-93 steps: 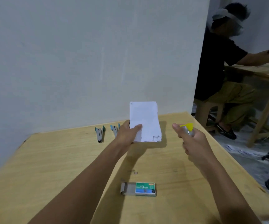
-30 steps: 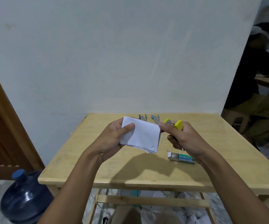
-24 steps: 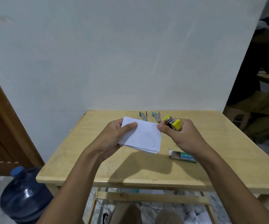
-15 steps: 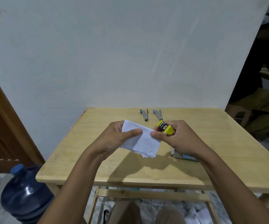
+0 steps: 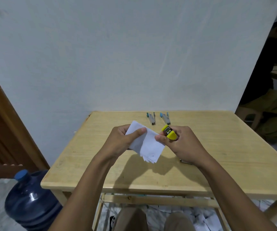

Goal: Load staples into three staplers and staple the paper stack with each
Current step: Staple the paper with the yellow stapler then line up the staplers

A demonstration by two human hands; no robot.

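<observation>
Above the middle of the pale, smooth-grained wooden table (image 5: pixel 217 155), the left hand (image 5: pixel 122 140) pinches a thin white paper stack (image 5: pixel 148 147), thumb on top, its lower corner fanned. The right hand (image 5: pixel 182 144) curls round a stubby yellow stapler (image 5: pixel 169 133) of plastic and metal, just beside the stack's right edge. A teal-tipped stapler (image 5: pixel 151 118) and a blue-tipped stapler (image 5: pixel 165 117), slim and metallic, lie near the far edge. A staple box (image 5: pixel 185 161) peeks from under the right wrist, contents hidden.

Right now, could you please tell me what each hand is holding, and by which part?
The left hand pinches the paper stack at its left end; the right hand grips the yellow stapler round its body.
</observation>
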